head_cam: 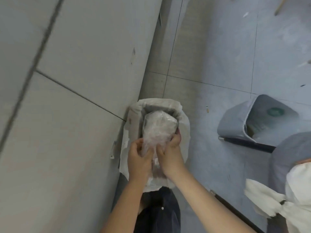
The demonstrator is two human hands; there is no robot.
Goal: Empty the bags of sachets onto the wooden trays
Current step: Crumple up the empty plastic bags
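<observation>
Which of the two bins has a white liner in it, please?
The bin against the wall, under both hands gripping the clear bag. The grey bin to its right shows no white liner.

No readable text, numbers or brand names anywhere. Only sign-like mark: a round green label (275, 112) inside the grey bin (235, 125) on the right, too blurred to read. The clear bag (158, 126) held over the lined bin (134, 111) shows no legible print.
</observation>
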